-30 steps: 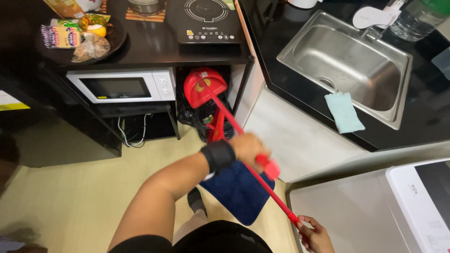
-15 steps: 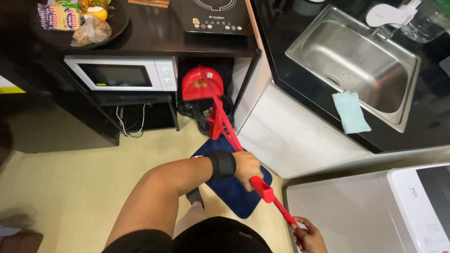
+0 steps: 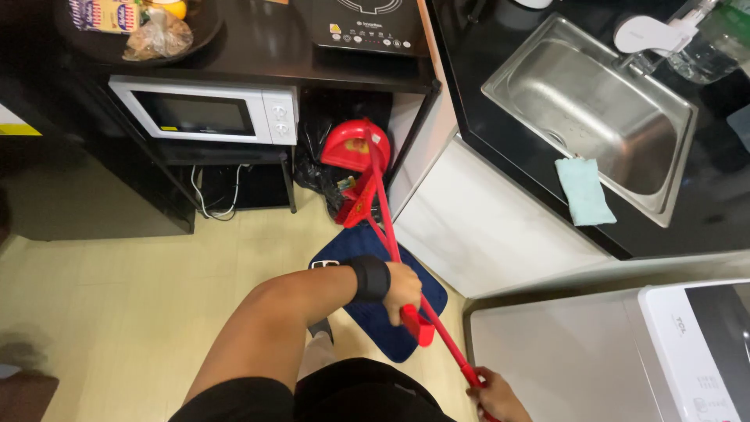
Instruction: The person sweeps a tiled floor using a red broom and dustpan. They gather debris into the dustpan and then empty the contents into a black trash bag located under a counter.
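Microwave on the shelf at left. Left hand, grip closed on the red dustpan handle; red dustpan down by the blue mat. Right hand clasps the red broom pole. Mid-sweep; gathering debris likely needs the pan flat.

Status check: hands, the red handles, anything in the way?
Left hand grips red dustpan handle. Right hand grips red broom pole. Blue mat underneath.
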